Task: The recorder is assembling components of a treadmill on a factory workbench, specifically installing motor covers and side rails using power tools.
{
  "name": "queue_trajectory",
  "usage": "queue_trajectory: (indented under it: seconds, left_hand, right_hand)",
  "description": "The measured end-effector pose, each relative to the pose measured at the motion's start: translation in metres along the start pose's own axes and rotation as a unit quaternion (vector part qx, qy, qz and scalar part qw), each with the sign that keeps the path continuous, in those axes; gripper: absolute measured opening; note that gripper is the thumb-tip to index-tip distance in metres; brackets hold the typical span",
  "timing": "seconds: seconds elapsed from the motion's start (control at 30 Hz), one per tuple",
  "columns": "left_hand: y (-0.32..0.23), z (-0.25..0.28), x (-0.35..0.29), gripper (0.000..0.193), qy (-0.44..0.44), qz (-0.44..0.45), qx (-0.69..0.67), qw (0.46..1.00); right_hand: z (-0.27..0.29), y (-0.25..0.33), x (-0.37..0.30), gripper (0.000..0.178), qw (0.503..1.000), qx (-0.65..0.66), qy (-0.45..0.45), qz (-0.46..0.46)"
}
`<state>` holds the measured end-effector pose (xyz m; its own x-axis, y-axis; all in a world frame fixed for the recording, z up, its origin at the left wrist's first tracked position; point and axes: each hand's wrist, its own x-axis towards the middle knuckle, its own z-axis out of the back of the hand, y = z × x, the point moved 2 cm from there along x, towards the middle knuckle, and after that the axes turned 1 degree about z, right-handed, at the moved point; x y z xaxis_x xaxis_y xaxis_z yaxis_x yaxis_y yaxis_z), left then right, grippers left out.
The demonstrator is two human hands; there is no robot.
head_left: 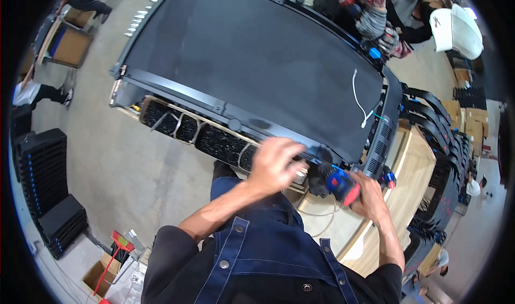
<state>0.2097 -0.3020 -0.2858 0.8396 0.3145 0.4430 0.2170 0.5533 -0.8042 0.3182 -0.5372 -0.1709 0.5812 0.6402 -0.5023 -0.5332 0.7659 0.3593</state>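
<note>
A large treadmill deck with a black belt (252, 62) lies in front of me, its dark side rail (198, 97) running along the near edge. My right hand (370, 198) grips a blue and red cordless drill (341, 186) at the rail's near right corner. The drill's front end points left, over dark parts I cannot make out. Over the rail to the left of the drill hovers my left hand (275, 163), blurred by motion. Its thumb and forefinger are apart, and I see nothing between them. A white cable (355, 92) with a connector rests on the belt's right end.
Under the rail sits a black-lined tray (188, 128) with dividers. A wooden bench (397, 180) holds another blue and red tool (388, 178). Across the deck, a person in patterned gloves (389, 38) works near a white cap (456, 31). Black parts are stacked at left (45, 170) and right.
</note>
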Motion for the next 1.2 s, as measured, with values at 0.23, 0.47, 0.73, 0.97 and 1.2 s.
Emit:
queue_trajectory:
  seconds: [0.23, 0.47, 0.73, 0.97, 1.2]
  left_hand:
    - [0.084, 0.112, 0.010, 0.034, 0.124, 0.051, 0.275, 0.952]
    - [0.092, 0.127, 0.054, 0.029, 0.339, -0.119, 0.181, 0.916]
    - [0.112, 0.147, 0.043, 0.053, 0.313, -0.026, 0.161, 0.936]
    - [0.131, 0.143, 0.035, 0.047, 0.285, -0.066, 0.262, 0.920]
    - [0.145, 0.135, 0.038, 0.040, 0.318, -0.141, 0.398, 0.849]
  right_hand:
    - [-0.124, 0.032, 0.019, 0.064, 0.967, 0.169, 0.177, -0.075]
    - [-0.281, -0.007, 0.062, 0.075, 0.957, 0.097, 0.128, -0.243]
    - [-0.457, -0.059, 0.099, 0.079, 0.872, 0.169, -0.028, -0.459]
    - [-0.456, -0.033, 0.132, 0.080, 0.848, 0.199, 0.042, -0.489]
    - [-0.317, 0.031, 0.237, 0.047, 0.370, 0.925, 0.085, -0.021]
